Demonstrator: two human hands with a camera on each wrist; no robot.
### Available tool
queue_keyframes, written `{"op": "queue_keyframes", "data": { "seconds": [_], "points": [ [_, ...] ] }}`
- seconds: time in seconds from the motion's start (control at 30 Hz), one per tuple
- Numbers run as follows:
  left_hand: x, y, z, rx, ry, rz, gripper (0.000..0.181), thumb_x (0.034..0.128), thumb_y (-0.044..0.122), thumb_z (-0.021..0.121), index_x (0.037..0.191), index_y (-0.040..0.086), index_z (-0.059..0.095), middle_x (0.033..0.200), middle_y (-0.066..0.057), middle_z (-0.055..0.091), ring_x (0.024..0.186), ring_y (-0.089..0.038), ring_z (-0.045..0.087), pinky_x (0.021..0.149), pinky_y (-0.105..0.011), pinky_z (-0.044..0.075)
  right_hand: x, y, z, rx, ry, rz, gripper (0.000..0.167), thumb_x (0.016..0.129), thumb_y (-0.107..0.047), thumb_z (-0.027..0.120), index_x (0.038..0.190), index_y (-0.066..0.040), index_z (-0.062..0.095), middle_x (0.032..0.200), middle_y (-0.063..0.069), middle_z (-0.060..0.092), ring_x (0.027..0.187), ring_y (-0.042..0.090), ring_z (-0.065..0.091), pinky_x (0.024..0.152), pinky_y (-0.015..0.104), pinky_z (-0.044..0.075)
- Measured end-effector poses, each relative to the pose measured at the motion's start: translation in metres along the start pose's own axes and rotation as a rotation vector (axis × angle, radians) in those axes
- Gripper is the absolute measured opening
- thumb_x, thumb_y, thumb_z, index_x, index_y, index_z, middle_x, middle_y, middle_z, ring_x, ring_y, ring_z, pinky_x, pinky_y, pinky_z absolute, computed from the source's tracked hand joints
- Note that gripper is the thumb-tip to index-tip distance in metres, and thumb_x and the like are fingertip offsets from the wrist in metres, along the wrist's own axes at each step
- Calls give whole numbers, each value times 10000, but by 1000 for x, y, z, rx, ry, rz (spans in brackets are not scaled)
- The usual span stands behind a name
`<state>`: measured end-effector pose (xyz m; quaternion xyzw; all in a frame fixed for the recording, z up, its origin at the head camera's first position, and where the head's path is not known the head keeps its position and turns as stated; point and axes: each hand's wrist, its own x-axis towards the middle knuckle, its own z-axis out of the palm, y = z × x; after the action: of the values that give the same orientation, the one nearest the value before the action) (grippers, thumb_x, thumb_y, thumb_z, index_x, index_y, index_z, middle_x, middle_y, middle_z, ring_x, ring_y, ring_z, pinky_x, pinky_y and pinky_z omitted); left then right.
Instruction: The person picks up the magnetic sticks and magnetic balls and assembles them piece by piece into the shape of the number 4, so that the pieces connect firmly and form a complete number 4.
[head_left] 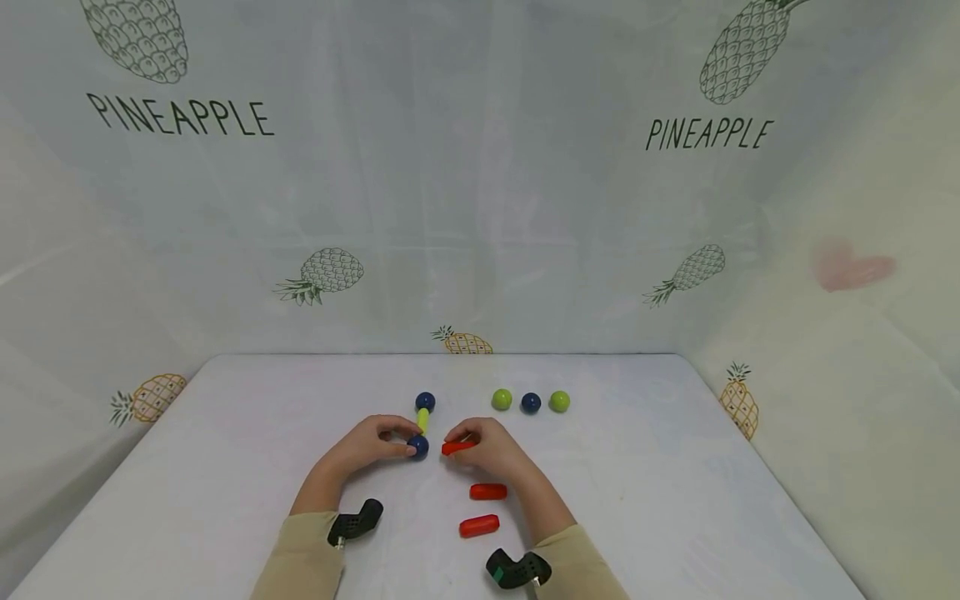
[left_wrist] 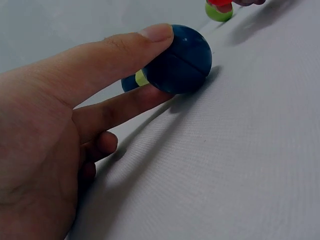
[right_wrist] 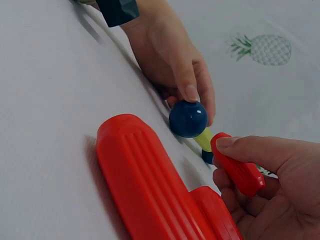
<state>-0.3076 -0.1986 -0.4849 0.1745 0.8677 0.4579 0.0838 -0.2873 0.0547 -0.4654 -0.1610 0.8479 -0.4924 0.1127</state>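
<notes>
My left hand [head_left: 371,442] pinches a dark blue ball [head_left: 418,448] between thumb and fingers, low over the white tabletop. A yellow-green rod [head_left: 423,420] runs from this ball to a second blue ball [head_left: 425,402] farther back. Just to the right, my right hand [head_left: 489,447] holds a short red rod [right_wrist: 237,166] between thumb and fingers. Its near end points at the blue ball, with a gap between them. The grooved sides of the red rod show in the right wrist view, where the left hand [right_wrist: 172,60] appears behind it.
Two more red rods [head_left: 488,492] lie near the right forearm. Farther back stand a green ball [head_left: 502,399], a blue ball [head_left: 531,403] and another green ball [head_left: 559,402] in a row. A pineapple-printed curtain [head_left: 480,208] hangs behind the table [head_left: 675,500].
</notes>
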Motion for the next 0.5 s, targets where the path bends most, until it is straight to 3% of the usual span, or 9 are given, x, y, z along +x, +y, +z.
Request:
{"op": "queue_keyframes", "data": {
  "seconds": [0.27, 0.5],
  "points": [
    [1, 6, 5, 7, -16, 13, 280, 824, 269, 785, 1077, 165, 730, 998, 24, 639, 963, -214, 518, 834, -405, 414, 0, -1, 2, -8, 8, 0, 188, 833, -82, 746, 992, -179, 727, 978, -46, 637, 891, 184, 560, 754, 317, 494],
    [2, 6, 7, 4, -54, 46, 288, 822, 269, 791, 1079, 156, 731, 986, 35, 646, 958, -197, 529, 847, -402, 414, 2, 3, 5, -16, 8, -8, 154, 837, -109, 756, 972, -180, 737, 947, -48, 639, 873, 184, 555, 758, 317, 481]
  ]
}}
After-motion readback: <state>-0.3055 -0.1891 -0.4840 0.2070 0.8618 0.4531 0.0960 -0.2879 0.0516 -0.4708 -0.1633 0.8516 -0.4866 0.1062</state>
